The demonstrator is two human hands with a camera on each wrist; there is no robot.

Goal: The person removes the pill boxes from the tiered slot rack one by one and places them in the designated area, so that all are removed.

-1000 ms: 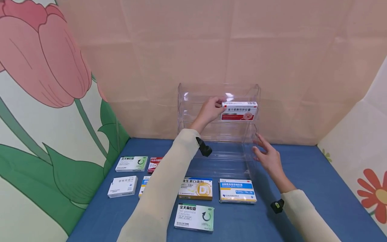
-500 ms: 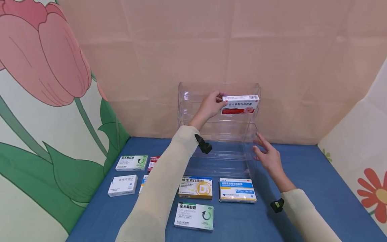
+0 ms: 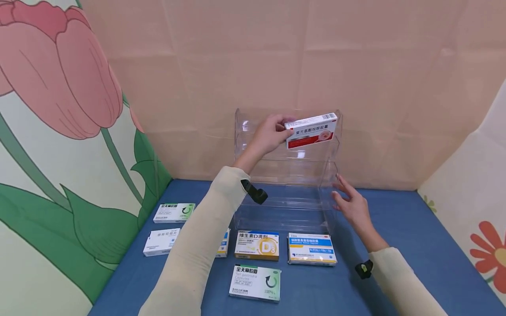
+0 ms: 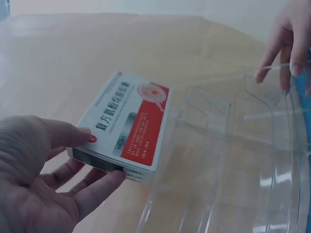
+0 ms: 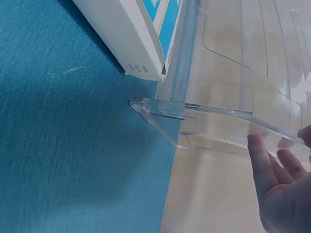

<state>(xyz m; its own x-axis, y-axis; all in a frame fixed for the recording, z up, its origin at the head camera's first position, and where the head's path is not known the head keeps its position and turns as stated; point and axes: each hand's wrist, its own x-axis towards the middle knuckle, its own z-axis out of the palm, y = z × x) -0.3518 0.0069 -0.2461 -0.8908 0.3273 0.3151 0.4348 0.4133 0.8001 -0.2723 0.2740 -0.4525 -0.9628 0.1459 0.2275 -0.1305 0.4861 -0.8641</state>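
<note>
My left hand (image 3: pixel 270 134) pinches a white-and-red medicine box (image 3: pixel 312 131) by its left end, thumb on the front face. In the head view the box is held in front of the upper part of a clear plastic tiered rack (image 3: pixel 284 204), its right end tilted up. The left wrist view shows the thumb on the printed face of the box (image 4: pixel 129 124) and fingers beneath it. My right hand (image 3: pixel 353 208) holds the rack's right side edge; in the right wrist view, thumb and fingers lie about the clear side panel (image 5: pixel 218 110).
On the blue table in front of the rack lie a vitamin D box (image 3: pixel 257 245), a blue-and-white box (image 3: pixel 311 249) and a green-and-white box (image 3: pixel 254 283). Further left are another green-and-white box (image 3: pixel 172 213) and a white box (image 3: pixel 160 242). My left sleeve (image 3: pixel 197 245) partly covers a blue-yellow box (image 3: pixel 222 245).
My left hand has lifted the medicine box and drawn it slightly left, its right end tipping up. The left sleeve has shifted left, now covering the small red box. The right hand stays put.
</note>
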